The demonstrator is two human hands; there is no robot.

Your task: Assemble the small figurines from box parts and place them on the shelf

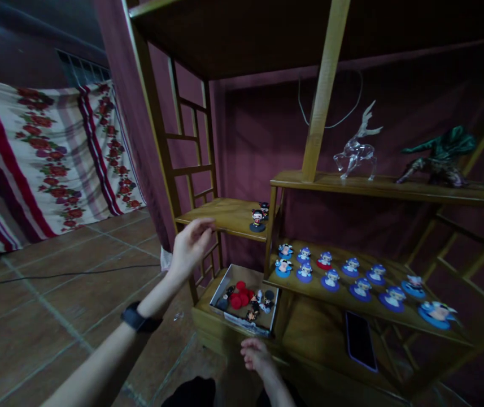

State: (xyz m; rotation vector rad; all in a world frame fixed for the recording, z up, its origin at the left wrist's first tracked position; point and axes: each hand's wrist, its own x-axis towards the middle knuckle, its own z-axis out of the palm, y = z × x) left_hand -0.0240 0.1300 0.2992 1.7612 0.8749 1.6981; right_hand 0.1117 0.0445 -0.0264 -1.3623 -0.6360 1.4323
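Observation:
My left hand [193, 244] is raised before the front edge of the left shelf [220, 212], fingers bent together towards the thumb. Whatever they hold, if anything, is hidden. On that shelf's right end a small figurine [257, 219] with black hair buns stands on a dark round base, and a second figurine [264, 208] is partly hidden behind it. Low in front of the open cardboard box [248, 327], my right hand [256, 356] has loosely curled fingers, with nothing visible in them. In the box lie red round bases [239, 295] and several dark-haired figurines [262, 301].
Several white-and-blue figurines [330, 280] stand in two rows on the right shelf. Above are a clear deer [357, 150] and a green-cloaked figure [440, 152]. A phone [360, 341] lies below. A wooden post [322, 96] rises between the sections. A cable [68, 275] crosses the floor.

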